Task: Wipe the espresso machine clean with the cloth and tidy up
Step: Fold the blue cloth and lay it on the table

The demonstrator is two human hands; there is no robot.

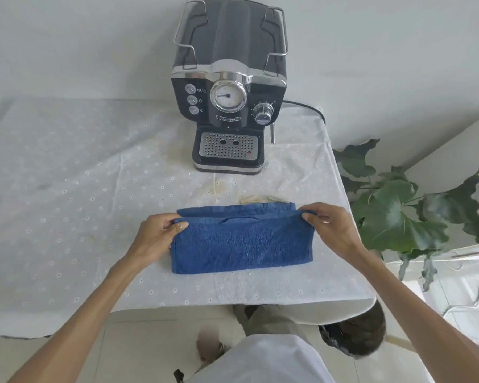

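A black and chrome espresso machine point(228, 87) stands at the back of the table, with a round gauge, three buttons, a knob and a perforated drip tray facing me. In front of it lies a blue terry cloth point(242, 241), folded over into a flat rectangle. My left hand point(161, 230) pinches the cloth's upper left corner. My right hand point(329, 225) pinches its upper right corner. Both corners are lifted slightly above the layer underneath.
The table carries a white eyelet tablecloth point(67, 203) with brownish stains point(219, 186) near the machine's base. A black power cord point(307, 107) runs off behind the machine to the right. A leafy green plant point(398, 211) stands beside the table's right edge.
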